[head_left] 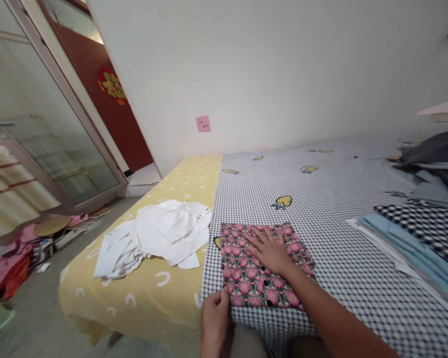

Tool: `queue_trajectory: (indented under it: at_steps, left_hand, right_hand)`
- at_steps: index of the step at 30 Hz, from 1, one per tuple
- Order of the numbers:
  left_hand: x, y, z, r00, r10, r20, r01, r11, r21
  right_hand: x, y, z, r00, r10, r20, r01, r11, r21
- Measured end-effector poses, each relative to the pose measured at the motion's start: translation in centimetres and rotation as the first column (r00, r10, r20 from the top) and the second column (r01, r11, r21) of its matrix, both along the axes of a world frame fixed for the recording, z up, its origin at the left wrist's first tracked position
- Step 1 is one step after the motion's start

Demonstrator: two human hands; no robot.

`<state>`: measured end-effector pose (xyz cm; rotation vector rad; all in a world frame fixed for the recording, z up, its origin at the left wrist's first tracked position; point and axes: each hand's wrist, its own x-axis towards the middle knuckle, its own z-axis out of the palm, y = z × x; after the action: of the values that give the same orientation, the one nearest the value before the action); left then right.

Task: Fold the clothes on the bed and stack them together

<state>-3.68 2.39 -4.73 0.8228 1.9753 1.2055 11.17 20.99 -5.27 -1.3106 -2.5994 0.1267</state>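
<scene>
A pink floral garment with dark buttons, likely a shirt (242,268), lies folded into a rough rectangle on the checked bedsheet (254,189). My right hand (269,252) rests flat on its upper middle, fingers spread. At the near left corner, my left hand (215,309) pinches the shirt's edge between thumb and fingers. A crumpled white garment (164,231) lies to the left, on the yellow part of the bed cover.
Stacked folded cloths, light blue (406,238) and black-and-white checked (429,228), lie at the right. Darker clothes (433,149) are piled behind them. A yellow cover (134,293) drapes over the bed's left edge. Books and pink items (18,253) sit on the floor at left.
</scene>
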Motion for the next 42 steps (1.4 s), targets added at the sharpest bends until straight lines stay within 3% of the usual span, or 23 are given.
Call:
queue_trajectory:
  at_steps: [3,5,7,9,11,13,15,17,20,23,29,33,37,42]
  left_hand:
    - [-0.7,-0.7,-0.8,0.994,0.004,-0.109,-0.003,1.0,0.008]
    - [-1.2,-1.5,-0.2,0.97,0.07,-0.231,-0.062,0.997,0.04]
    - [-1.3,-1.7,1.7,0.898,0.195,-0.394,-0.152,0.979,0.137]
    - [-0.7,-0.9,4.4,0.745,0.312,-0.589,-0.169,0.943,0.286]
    - [0.4,1.1,7.0,0.536,0.346,-0.77,-0.023,0.918,0.397]
    - [1.7,3.9,8.4,0.343,0.311,-0.886,0.195,0.9,0.391]
    - [2.4,6.9,8.1,0.213,0.215,-0.953,0.372,0.884,0.283]
    - [2.1,9.3,6.1,0.149,0.052,-0.987,0.44,0.891,0.113]
    - [0.6,10.9,2.2,0.195,-0.186,-0.963,0.346,0.932,-0.11]
    - [-0.5,11.0,0.0,0.254,-0.254,-0.933,0.248,0.95,-0.191]
    - [-0.1,11.0,0.3,0.24,-0.23,-0.943,0.227,0.958,-0.176]
    - [0.0,11.0,0.5,0.253,-0.224,-0.941,0.22,0.961,-0.169]
    - [0.0,10.8,0.5,0.254,-0.216,-0.943,0.234,0.959,-0.157]
    - [0.1,10.8,0.7,0.259,-0.224,-0.94,0.233,0.959,-0.164]
  right_hand:
    - [0.0,-0.2,0.5,1.0,0.009,-0.001,-0.009,1.0,-0.029]
    - [0.1,-0.3,0.8,1.0,0.018,-0.015,-0.018,0.999,-0.043]
    - [0.1,-0.3,0.8,0.999,0.021,-0.031,-0.022,0.999,-0.049]
    - [0.1,-0.3,0.8,0.999,0.024,-0.048,-0.026,0.998,-0.049]
    - [0.1,-0.3,0.9,0.998,0.028,-0.058,-0.031,0.998,-0.057]
    - [0.1,-0.4,1.0,0.997,0.029,-0.068,-0.033,0.997,-0.065]
    - [0.1,-0.5,1.3,0.997,0.03,-0.073,-0.035,0.997,-0.068]
    - [0.1,-0.6,1.5,0.997,0.03,-0.064,-0.035,0.997,-0.069]
    - [0.2,-0.6,1.6,0.998,0.025,-0.054,-0.028,0.997,-0.069]
    - [0.3,-0.6,1.4,0.995,0.038,-0.091,-0.043,0.998,-0.056]
    - [0.5,-0.3,3.0,0.994,0.04,-0.104,-0.052,0.992,-0.114]
    - [3.7,-0.7,3.8,0.997,-0.054,-0.063,0.053,0.998,-0.014]
    - [8.2,-1.3,1.8,0.969,-0.244,0.033,0.246,0.967,-0.07]
    - [9.6,-1.3,-0.4,0.965,-0.257,0.041,0.259,0.965,-0.043]
